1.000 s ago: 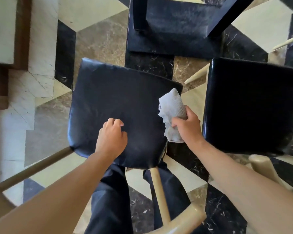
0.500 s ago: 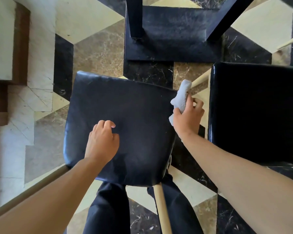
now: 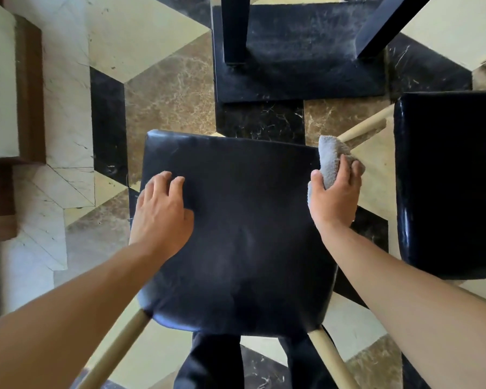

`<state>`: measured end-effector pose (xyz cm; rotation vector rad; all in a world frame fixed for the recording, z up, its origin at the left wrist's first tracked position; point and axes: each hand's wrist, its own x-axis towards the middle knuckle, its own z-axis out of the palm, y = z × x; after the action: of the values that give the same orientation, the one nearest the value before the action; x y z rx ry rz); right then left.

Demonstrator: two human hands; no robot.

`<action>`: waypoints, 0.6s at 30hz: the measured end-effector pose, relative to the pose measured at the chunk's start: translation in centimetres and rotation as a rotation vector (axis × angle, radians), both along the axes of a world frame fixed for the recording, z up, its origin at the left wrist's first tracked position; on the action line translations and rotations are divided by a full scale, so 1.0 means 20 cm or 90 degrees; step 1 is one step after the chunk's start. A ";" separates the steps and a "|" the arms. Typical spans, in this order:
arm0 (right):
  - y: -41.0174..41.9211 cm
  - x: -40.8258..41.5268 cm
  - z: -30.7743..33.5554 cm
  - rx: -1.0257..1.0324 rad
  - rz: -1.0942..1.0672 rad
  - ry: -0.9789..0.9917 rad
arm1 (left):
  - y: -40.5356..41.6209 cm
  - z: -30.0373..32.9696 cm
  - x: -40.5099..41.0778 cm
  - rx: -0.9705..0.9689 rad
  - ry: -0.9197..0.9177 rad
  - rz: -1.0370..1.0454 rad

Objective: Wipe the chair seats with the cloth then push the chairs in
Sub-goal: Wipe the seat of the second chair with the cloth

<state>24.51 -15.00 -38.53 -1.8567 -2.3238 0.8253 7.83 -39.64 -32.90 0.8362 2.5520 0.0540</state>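
at mid-frame the right hand (image 3: 333,196) gripped the bunched cloth (image 3: 330,158) off the near chair seat (image 3: 236,234)'s right edge; the left hand (image 3: 162,213) rested loosely curled, holding nothing. the unbraced chair might skid.

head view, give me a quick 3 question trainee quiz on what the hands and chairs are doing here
1. Which hand holds the cloth?
2. True or false: the left hand rests on the near seat.
3. The cloth is at which edge of the near seat: A) its right edge B) its left edge C) its middle?

Key: 1. right; 2. true; 3. A
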 end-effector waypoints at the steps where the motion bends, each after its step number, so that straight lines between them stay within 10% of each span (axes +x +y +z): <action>1: -0.02 -0.02 -0.01 0.007 -0.006 -0.010 | -0.03 -0.01 -0.03 -0.010 -0.004 -0.007; 18: -0.22 -0.37 0.00 0.044 0.077 -0.087 | -0.30 -0.15 -0.23 0.016 -0.027 -0.186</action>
<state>17.20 -19.32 -38.44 -1.8150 -2.5328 0.6374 3.24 -45.59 -35.91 1.1953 2.3679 0.0120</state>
